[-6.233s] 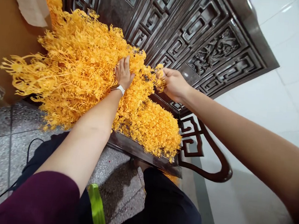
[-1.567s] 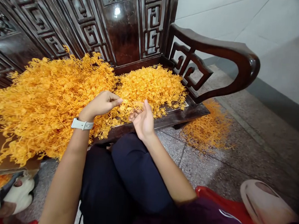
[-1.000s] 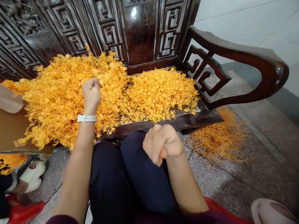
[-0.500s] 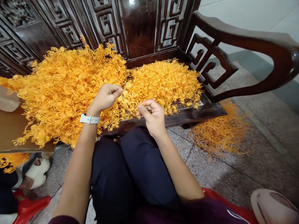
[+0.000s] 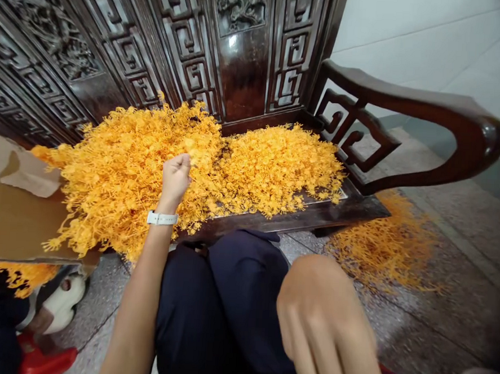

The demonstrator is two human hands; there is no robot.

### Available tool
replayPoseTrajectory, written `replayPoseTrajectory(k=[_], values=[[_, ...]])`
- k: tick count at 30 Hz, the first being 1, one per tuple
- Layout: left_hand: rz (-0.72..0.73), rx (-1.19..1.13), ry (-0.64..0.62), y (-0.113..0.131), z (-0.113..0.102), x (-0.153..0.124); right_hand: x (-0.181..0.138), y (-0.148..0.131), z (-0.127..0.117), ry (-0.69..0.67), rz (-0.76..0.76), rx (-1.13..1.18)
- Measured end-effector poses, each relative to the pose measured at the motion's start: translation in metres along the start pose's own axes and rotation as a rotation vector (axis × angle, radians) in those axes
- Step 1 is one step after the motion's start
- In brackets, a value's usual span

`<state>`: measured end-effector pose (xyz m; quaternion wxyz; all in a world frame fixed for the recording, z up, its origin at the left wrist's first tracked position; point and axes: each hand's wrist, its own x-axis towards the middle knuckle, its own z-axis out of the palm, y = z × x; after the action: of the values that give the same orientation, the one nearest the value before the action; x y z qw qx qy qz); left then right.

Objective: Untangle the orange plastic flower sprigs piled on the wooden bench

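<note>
A big heap of orange plastic sprigs [image 5: 107,172] lies on the seat of a dark carved wooden chair [image 5: 316,213]. A second heap of smaller orange pieces [image 5: 280,166] sits to its right. My left hand [image 5: 177,174], with a white watch band at the wrist, is closed in a fist at the edge of the big heap, gripping orange sprigs. My right hand [image 5: 322,321] is close to the camera above my dark trouser leg. It shows its back, blurred, and what its fingers hold is hidden.
More orange pieces [image 5: 382,246] are scattered on the speckled floor under the curved armrest [image 5: 407,106]. A brown cardboard box [image 5: 15,218] stands at the left. Below it are a white shoe [image 5: 56,305] and a red object [image 5: 40,357].
My right hand has pulled back from the seat edge toward the camera. My left hand has moved up into the heap and closed into a fist. The view has shifted slightly.
</note>
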<state>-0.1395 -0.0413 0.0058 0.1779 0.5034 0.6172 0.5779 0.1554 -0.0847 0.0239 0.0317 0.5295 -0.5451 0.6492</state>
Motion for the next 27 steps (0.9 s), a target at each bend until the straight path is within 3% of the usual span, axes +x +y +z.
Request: replayPoseTrajectory(k=[1, 3, 4, 5, 6, 9, 11, 14, 17, 23, 27], values=[[0.013, 0.002, -0.039, 0.000, 0.004, -0.003, -0.004, 0.001, -0.005, 0.233, 0.076, 0.114], [0.029, -0.004, -0.095, 0.002, 0.012, -0.007, -0.012, 0.009, -0.018, 1.046, 0.163, 0.255], [0.033, -0.006, -0.114, 0.003, 0.014, -0.008, -0.014, 0.016, -0.025, 1.384, 0.138, 0.315], [0.036, -0.008, -0.129, 0.004, 0.015, -0.008, -0.016, 0.024, -0.031, 1.631, 0.063, 0.405], [0.037, -0.009, -0.141, 0.004, 0.016, -0.007, -0.016, 0.032, -0.036, 1.758, -0.052, 0.543], [0.038, 0.004, -0.203, 0.006, 0.013, -0.008, -0.011, 0.050, -0.039, 1.725, -0.308, 0.966], [0.042, 0.029, -0.292, 0.009, 0.011, -0.011, -0.010, 0.053, -0.036, 1.681, -0.340, 0.953], [0.055, 0.073, -0.445, 0.017, 0.012, -0.015, -0.017, 0.052, -0.034, 1.881, -0.436, 0.748], [0.068, 0.112, -0.566, 0.026, 0.013, -0.017, -0.027, 0.052, -0.035, 2.087, -0.418, 0.547], [0.090, 0.200, -0.761, 0.034, 0.016, -0.017, -0.025, 0.068, -0.035, 2.024, -0.121, -0.060], [0.093, 0.193, -0.747, 0.035, 0.016, -0.018, -0.024, 0.078, -0.036, 2.003, -0.030, -0.359]])
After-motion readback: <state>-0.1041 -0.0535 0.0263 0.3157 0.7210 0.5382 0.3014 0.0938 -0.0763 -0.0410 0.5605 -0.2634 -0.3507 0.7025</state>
